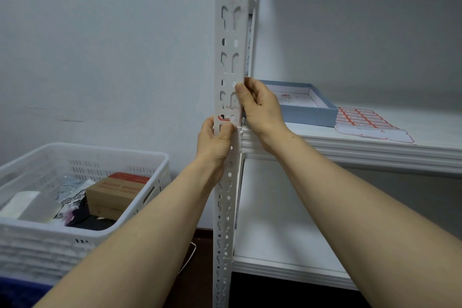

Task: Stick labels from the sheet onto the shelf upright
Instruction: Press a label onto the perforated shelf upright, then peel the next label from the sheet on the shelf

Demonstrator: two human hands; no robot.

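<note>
From where I stand, one small white label with red print (223, 117) is already on the front face of the tall white perforated metal shelf upright (231, 32), about level with the front edge of the white shelf board (350, 150). The left hand (216, 140) grips the upright just under that label, fingers wrapped round the far side and the thumb (226, 130) pressed on the face right below the print. The right hand (262, 107) holds the upright a little higher, thumb (241, 94) flat on the front and fingers curled behind the edge; I cannot tell whether anything lies under that thumb.

The white backing sheet of red-and-white labels (362, 121) lies flat near the front edge of the shelf board, just beside a shallow light-blue cardboard box (310, 112). Its nearest strip looks bare while several rows further back are full, so I would judge the job at an early stage: one label placed and being smoothed down, many left, and most of the upright unlabelled.

Left of the upright sits a white slotted plastic basket (87, 149) holding a brown cardboard carton (115, 192) and some packets
</note>
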